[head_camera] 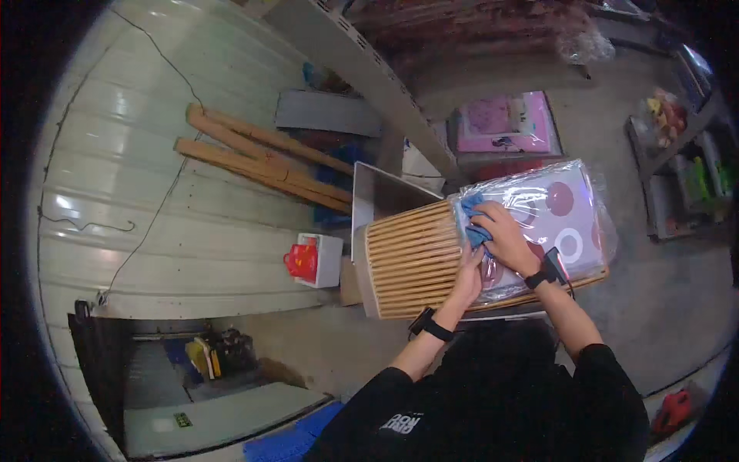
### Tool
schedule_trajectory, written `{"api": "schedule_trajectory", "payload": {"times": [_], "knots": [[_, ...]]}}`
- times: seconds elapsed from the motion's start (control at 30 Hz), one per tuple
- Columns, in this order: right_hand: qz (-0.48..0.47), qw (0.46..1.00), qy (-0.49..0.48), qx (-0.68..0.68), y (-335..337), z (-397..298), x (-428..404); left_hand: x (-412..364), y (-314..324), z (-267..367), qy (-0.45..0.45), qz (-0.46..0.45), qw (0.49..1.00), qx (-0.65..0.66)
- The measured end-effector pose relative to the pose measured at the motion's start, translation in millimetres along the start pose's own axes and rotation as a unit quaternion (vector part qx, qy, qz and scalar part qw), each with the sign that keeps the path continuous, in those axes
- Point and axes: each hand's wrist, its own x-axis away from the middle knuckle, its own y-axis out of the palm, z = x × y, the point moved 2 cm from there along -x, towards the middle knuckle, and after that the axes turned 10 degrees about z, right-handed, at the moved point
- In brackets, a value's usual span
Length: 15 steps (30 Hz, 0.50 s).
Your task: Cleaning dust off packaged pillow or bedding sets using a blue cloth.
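Observation:
A blue cloth [477, 233] lies bunched under the fingers of my right hand [505, 235], which presses it down near the left edge of a plastic-wrapped package [568, 199]. Circles in dark red and white pattern this pale package. My left hand [469, 278] touches the cloth's lower end with its fingertips, close to the right hand. Beneath both, a slatted bamboo or wooden mat [410, 260] extends left from under the package. Each wrist wears a black strap with a small device. Whether the left fingers pinch the cloth is unclear.
Long wooden beams [265, 164] lean at the left by the corrugated metal wall [133, 196]. A white box with a red item [301, 261] stands left of the mat. Beyond the package is a pink wrapped package [505, 124]; at right stands a shelf rack [646, 190] with goods.

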Motion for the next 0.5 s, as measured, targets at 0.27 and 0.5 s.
{"api": "schedule_trajectory", "payload": {"times": [0.27,0.5], "knots": [[0.079,0.983,0.064,0.152,-92,75,7,8,10,6,-0.019,0.034,0.998,-0.056],[0.114,0.965,0.13,0.196,-173,113,36,12,20,12,0.013,0.039,0.997,-0.072]]}}
